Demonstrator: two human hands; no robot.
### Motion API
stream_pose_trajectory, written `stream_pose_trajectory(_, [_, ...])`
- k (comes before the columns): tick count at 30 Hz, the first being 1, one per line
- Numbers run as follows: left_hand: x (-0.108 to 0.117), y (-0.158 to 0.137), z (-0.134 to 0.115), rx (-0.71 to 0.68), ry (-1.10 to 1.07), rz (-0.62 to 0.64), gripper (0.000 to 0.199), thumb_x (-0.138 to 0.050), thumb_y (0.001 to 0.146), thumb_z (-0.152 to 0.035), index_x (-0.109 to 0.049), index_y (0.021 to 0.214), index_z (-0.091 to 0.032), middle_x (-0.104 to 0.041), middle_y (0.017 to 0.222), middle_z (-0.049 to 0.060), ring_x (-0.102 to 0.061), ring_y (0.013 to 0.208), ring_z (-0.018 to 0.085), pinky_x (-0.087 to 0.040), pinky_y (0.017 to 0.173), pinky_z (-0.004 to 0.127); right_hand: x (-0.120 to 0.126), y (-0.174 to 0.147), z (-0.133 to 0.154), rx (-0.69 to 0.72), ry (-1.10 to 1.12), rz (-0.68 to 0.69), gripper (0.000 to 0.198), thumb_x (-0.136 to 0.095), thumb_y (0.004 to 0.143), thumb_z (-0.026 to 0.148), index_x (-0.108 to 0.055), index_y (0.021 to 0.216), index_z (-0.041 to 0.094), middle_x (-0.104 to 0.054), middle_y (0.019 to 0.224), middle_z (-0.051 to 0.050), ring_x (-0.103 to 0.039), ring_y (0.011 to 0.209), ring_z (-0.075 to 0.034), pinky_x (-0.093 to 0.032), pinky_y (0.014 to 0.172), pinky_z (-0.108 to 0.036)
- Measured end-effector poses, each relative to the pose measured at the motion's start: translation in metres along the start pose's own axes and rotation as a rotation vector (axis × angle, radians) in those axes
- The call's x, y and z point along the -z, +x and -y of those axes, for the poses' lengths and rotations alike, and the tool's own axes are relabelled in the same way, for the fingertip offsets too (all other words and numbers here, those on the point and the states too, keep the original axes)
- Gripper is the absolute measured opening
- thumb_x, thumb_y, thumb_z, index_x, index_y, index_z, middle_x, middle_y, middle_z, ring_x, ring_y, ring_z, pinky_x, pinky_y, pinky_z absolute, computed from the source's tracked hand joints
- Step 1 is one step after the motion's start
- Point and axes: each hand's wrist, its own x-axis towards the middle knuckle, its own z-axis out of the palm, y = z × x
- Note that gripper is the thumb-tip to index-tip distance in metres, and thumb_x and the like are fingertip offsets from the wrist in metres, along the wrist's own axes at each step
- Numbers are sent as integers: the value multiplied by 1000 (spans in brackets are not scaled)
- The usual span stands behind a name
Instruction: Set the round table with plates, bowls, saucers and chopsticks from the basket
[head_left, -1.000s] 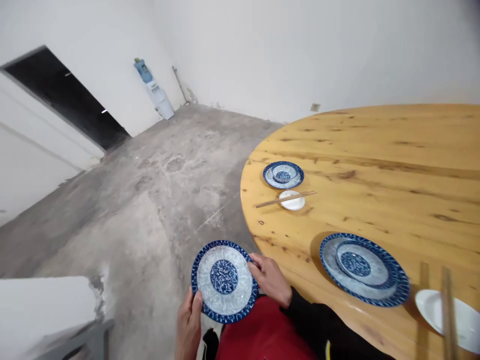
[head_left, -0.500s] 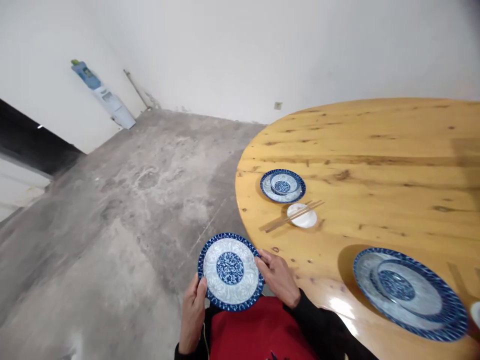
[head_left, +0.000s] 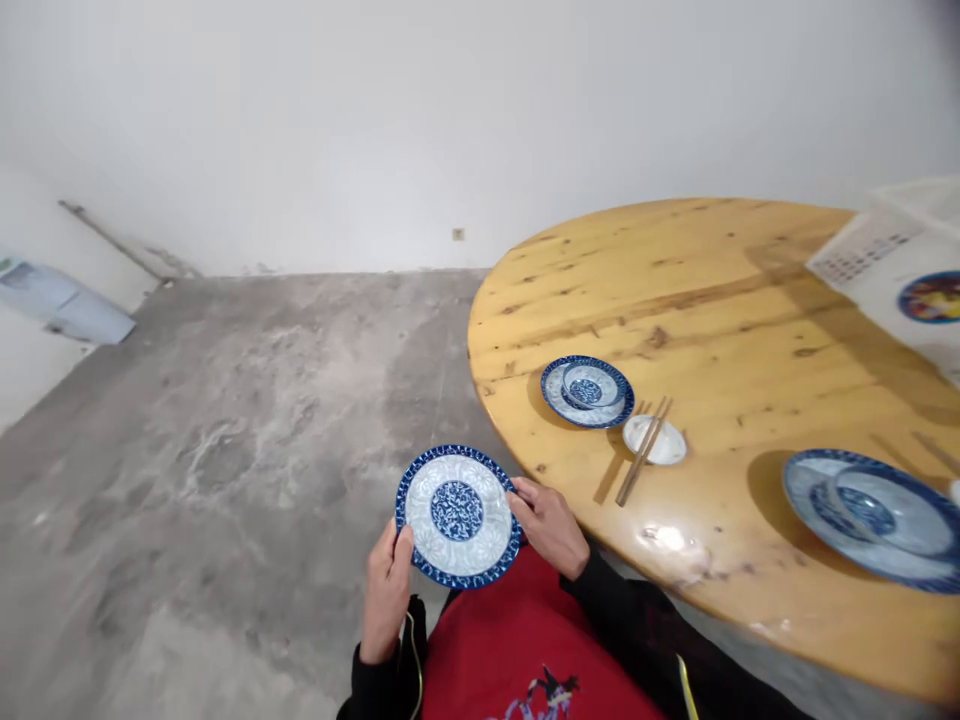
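A round blue-and-white plate (head_left: 480,515) is held level in front of my body, beyond the table's left edge. Around its left rim my left hand (head_left: 388,585) is closed, thumb on top. My right hand (head_left: 550,525) grips the right rim the same way, its fingers hidden underneath. Nearest on the table, a small white dish (head_left: 670,450) carries a pair of chopsticks (head_left: 637,468) laid across it. Behind that dish stands another patterned plate (head_left: 553,392) with a matching bowl (head_left: 600,388) in it.
The round wooden table (head_left: 720,340) fills the right side. Another plate (head_left: 814,500) with a bowl (head_left: 904,520) stands on it at the right. A white printed box or bag (head_left: 862,255) is at the far right. Concrete floor (head_left: 285,480) lies to the left.
My view has turned rightward and the wall dispenser has slid left. The white printed object has come into view at the right. Both hands still hold the plate.
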Motion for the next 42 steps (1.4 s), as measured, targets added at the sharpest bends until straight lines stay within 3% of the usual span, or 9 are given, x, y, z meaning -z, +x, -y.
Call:
stream_pose_trajectory(7, [14, 91, 2, -46, 57, 163, 47, -47, 93, -61, -59, 82, -16, -60, 79, 4, -53, 76, 17, -46, 73, 25, -21, 45, 1, -96, -66, -164, 28, -42, 84, 41, -35, 62, 25, -41, 55, 3, -41, 53, -14, -30, 55, -29])
stream_pose_trajectory(12, [15, 174, -6, -95, 108, 261, 48, -47, 92, -60, -63, 87, -15, -66, 85, 7, -59, 84, 21, -48, 81, 29, -30, 104, -2, -141, -56, -233, 28, -42, 85, 40, -44, 64, 23, -49, 56, 2, -45, 55, -15, -34, 57, -28])
stream_pose_trajectory(17, [15, 268, -41, -144, 181, 349, 48, -49, 92, -58, -68, 102, -15, -71, 102, 11, -63, 98, 24, -49, 92, 33, -35, 184, 0, -162, 37, -375, 28, -46, 84, 40, -45, 62, 23, -51, 54, 2, -49, 56, -16, -36, 57, -28])
stream_pose_trajectory(23, [-4, 381, -88, -194, 272, 521, 46, -50, 94, -55, -69, 106, -15, -71, 103, 9, -62, 99, 23, -49, 91, 32, -26, 267, 3, -226, 72, -522, 29, -40, 85, 42, -40, 63, 24, -48, 54, 2, -48, 55, -16, -32, 57, -29])
stream_pose_trajectory(27, [-36, 442, -104, -263, 280, 625, 44, -50, 94, -53, -68, 104, -14, -69, 97, 8, -60, 95, 21, -48, 86, 29, -11, 295, -1, -282, 41, -625, 30, -37, 85, 44, -35, 62, 25, -42, 53, 2, -46, 55, -16, -30, 56, -29])
stream_pose_trajectory(31, [-81, 492, -118, -295, 255, 795, 41, -51, 93, -53, -65, 91, -15, -63, 85, 4, -54, 81, 17, -45, 76, 26, 2, 307, -7, -369, 50, -740, 28, -39, 84, 44, -40, 63, 25, -47, 53, 1, -48, 57, -17, -32, 56, -29])
stream_pose_trajectory(37, [-168, 565, -145, -371, 259, 1084, 39, -53, 89, -53, -62, 83, -16, -55, 76, 1, -44, 71, 14, -39, 68, 24, 11, 331, -20, -512, 192, -958, 22, -45, 82, 40, -49, 67, 24, -55, 55, -2, -53, 58, -18, -39, 54, -28])
stream_pose_trajectory(42, [-243, 624, -171, -416, 254, 1273, 36, -54, 89, -51, -58, 76, -17, -47, 68, -2, -40, 66, 13, -36, 62, 23, 22, 381, -28, -625, 348, -1161, 19, -48, 77, 39, -52, 69, 22, -57, 54, -1, -55, 52, -17, -44, 51, -27])
